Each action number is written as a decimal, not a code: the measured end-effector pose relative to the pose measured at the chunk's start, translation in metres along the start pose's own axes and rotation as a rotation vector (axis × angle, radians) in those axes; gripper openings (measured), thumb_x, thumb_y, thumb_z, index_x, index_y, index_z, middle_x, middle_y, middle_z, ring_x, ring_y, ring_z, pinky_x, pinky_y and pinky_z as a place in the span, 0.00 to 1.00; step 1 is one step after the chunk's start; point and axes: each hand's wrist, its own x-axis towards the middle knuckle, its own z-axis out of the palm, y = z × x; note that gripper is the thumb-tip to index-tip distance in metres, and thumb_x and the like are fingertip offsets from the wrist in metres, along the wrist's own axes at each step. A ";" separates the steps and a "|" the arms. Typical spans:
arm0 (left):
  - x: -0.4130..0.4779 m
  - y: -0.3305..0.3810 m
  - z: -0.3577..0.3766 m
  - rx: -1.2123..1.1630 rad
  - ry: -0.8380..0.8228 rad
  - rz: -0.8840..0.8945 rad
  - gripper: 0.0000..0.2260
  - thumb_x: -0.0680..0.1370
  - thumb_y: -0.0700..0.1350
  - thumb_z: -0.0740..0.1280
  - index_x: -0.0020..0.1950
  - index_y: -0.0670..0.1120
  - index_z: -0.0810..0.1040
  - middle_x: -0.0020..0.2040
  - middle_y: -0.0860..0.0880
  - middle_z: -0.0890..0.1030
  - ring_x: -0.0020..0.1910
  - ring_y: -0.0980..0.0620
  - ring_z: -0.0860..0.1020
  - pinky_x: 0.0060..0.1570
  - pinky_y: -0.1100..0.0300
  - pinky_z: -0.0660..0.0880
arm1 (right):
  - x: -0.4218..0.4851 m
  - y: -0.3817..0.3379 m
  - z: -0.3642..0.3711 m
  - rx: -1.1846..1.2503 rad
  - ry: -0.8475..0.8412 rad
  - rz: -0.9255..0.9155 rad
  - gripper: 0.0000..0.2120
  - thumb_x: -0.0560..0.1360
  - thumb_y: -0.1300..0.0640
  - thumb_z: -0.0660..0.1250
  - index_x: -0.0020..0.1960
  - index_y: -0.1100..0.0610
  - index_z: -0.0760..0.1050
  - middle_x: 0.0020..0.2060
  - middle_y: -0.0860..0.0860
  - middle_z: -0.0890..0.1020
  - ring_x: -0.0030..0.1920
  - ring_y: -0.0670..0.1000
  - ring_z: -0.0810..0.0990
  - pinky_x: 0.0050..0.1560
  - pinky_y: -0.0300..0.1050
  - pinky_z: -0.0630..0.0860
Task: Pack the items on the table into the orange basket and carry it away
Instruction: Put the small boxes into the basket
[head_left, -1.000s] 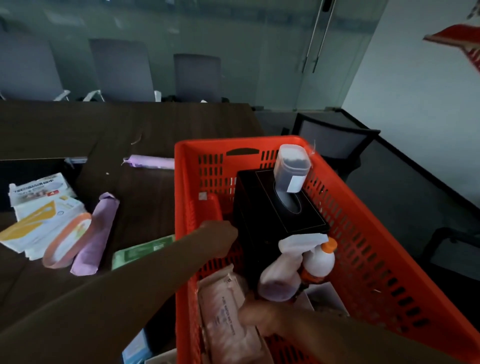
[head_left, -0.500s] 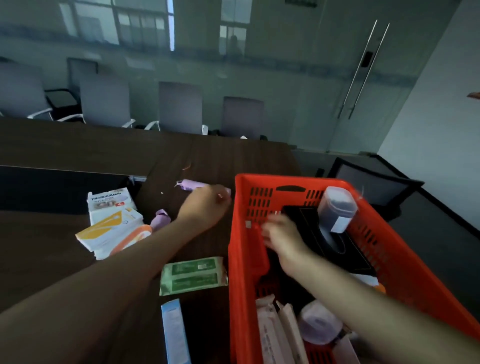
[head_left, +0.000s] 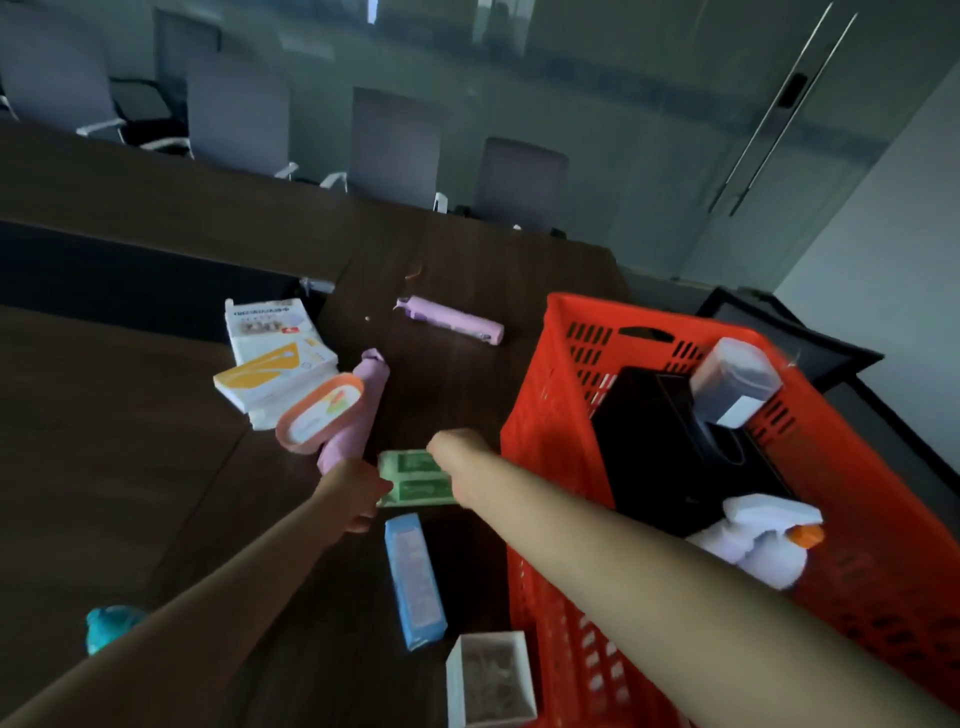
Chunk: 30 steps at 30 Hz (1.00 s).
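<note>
Left hand (head_left: 358, 493) pinches the green pack (head_left: 415, 475) by its left edge; it lies flat on the surface (head_left: 156, 441) beside the orange basket (head_left: 540, 395). Right hand (head_left: 457, 451) covers the right edge, fingers hidden, grip unclear. Probably two-handed because it's floppy.

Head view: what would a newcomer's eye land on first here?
The bright orange basket at right, holding a black box and a white spray bottle. Next, the left hand and right hand meet at the green packet on the dark table, grip unclear. A pink tube and stacked boxes lie beyond.
</note>
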 end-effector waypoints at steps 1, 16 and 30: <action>0.004 -0.013 0.001 -0.026 -0.019 -0.053 0.03 0.79 0.40 0.61 0.47 0.42 0.73 0.38 0.45 0.74 0.34 0.49 0.73 0.35 0.56 0.74 | 0.008 0.006 0.005 -0.043 0.036 0.006 0.17 0.79 0.62 0.58 0.67 0.65 0.70 0.56 0.58 0.77 0.59 0.58 0.77 0.49 0.44 0.73; -0.006 -0.120 0.045 -0.552 -0.276 -0.267 0.15 0.81 0.39 0.56 0.67 0.38 0.71 0.45 0.44 0.79 0.42 0.49 0.77 0.37 0.57 0.75 | 0.046 0.136 0.067 -0.196 0.080 0.256 0.28 0.83 0.48 0.44 0.69 0.67 0.68 0.68 0.63 0.72 0.68 0.60 0.71 0.69 0.49 0.67; -0.061 0.122 -0.012 -0.458 -0.048 0.361 0.20 0.77 0.29 0.52 0.59 0.44 0.76 0.28 0.47 0.76 0.16 0.63 0.72 0.16 0.72 0.67 | 0.017 -0.088 -0.024 0.019 0.151 -0.251 0.26 0.83 0.50 0.46 0.70 0.68 0.66 0.69 0.63 0.70 0.69 0.60 0.69 0.69 0.48 0.66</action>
